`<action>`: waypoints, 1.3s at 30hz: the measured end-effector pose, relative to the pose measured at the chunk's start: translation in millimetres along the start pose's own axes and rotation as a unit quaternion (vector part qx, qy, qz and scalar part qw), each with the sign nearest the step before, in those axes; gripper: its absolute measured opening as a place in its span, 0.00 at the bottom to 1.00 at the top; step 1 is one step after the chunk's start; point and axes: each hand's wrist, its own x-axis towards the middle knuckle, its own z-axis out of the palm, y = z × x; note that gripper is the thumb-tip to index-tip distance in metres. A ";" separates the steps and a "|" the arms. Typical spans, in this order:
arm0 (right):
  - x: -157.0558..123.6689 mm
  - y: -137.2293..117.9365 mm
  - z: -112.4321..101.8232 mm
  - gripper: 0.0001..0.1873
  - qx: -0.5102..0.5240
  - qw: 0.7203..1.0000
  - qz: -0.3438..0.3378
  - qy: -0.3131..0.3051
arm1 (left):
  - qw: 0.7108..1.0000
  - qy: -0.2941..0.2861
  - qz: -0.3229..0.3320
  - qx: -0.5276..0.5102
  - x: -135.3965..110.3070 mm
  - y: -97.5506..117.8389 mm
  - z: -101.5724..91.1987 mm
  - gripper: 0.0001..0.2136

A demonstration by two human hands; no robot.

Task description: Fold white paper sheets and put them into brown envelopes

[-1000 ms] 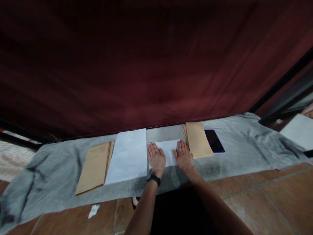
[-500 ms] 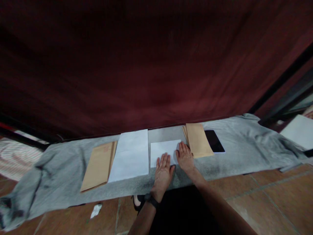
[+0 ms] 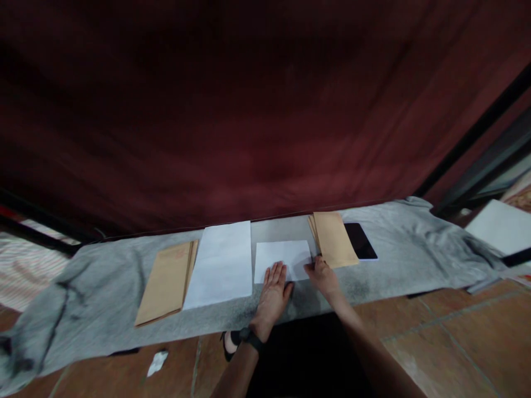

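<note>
A folded white sheet (image 3: pixel 280 255) lies on the grey cloth (image 3: pixel 394 265) in front of me. My left hand (image 3: pixel 274 290) rests flat with fingers stretched out on the sheet's near edge; a black band is on that wrist. My right hand (image 3: pixel 323 276) is at the sheet's near right corner, its fingers curled and pinching that corner. A stack of brown envelopes (image 3: pixel 333 239) sits just right of the sheet. A larger white paper stack (image 3: pixel 220 265) lies to its left.
Another stack of brown envelopes (image 3: pixel 166 283) lies at the left. A dark tablet (image 3: pixel 360 241) lies beside the right envelopes. A dark red curtain (image 3: pixel 249 110) hangs behind. Tiled floor (image 3: pixel 456 342) is near me, with a paper scrap (image 3: pixel 156 362) and a white board (image 3: pixel 495 226) at right.
My left hand slid back from the sheet's left side to its near edge. My right hand drew back from flat on the sheet and curled onto its near right corner.
</note>
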 end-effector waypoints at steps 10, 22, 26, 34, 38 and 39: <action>-24.9 -0.9 -20.4 0.24 0.298 0.944 0.090 -0.110 | 0.999 0.034 0.019 0.002 -6.7 22.3 -9.7 0.29; -87.4 32.5 -35.4 0.26 0.295 0.915 0.117 -0.251 | 1.000 0.008 0.006 -0.018 -21.4 33.6 -6.0 0.28; -72.4 38.0 -61.5 0.25 0.148 0.971 -0.028 -0.187 | 0.998 0.010 -0.003 -0.064 -18.9 32.2 -8.6 0.29; -43.1 53.7 -44.2 0.27 -0.107 0.922 -0.367 -0.051 | 0.997 0.004 -0.030 -0.070 -12.9 34.3 -12.6 0.25; -43.7 58.9 -32.5 0.31 -0.168 0.891 -0.411 -0.091 | 0.998 0.012 -0.035 -0.054 -11.5 35.1 -11.6 0.23; -44.0 58.8 -32.9 0.32 -0.176 0.887 -0.416 -0.096 | 0.998 0.014 -0.036 -0.051 -11.4 35.2 -11.3 0.23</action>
